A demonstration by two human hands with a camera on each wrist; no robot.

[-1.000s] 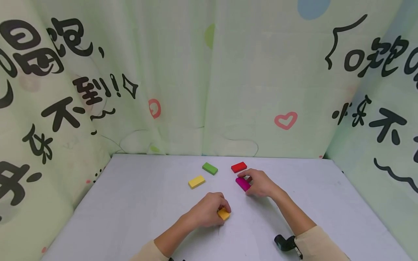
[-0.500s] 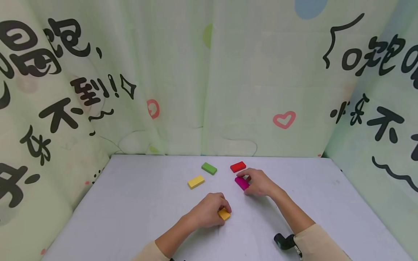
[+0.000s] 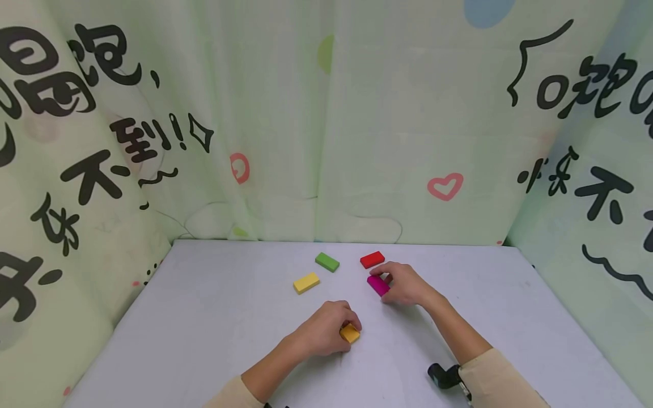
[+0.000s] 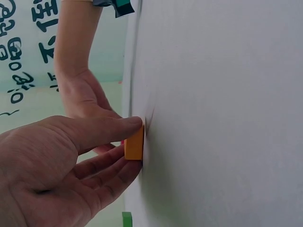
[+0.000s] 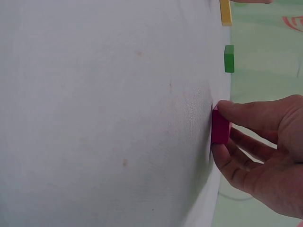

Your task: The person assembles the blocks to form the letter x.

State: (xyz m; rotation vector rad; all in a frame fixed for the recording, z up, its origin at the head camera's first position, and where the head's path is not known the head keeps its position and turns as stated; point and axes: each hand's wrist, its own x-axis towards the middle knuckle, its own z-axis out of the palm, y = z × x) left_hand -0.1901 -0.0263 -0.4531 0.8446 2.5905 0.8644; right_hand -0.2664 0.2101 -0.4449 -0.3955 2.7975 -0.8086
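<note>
Near the middle of the white table, my left hand (image 3: 326, 328) pinches an orange block (image 3: 350, 334) between thumb and fingers; in the left wrist view the orange block (image 4: 134, 144) sits against the tabletop. Farther back and to the right, a magenta block (image 3: 378, 285) is held by my right hand (image 3: 405, 284). The right wrist view has the magenta block (image 5: 220, 126) between thumb and fingertips, low on the table. A red block (image 3: 372, 260) lies just behind it. To the left are a green block (image 3: 327, 262) and a yellow block (image 3: 306, 283), both untouched.
The white table (image 3: 214, 317) ends at a pale green curtain (image 3: 388, 130) with black lettering, which hangs behind it and at both sides. A black device (image 3: 442, 376) is strapped at the right wrist, by the beige sleeve (image 3: 500, 381).
Both hands and all the blocks keep their places. Only the head view shifts very slightly.
</note>
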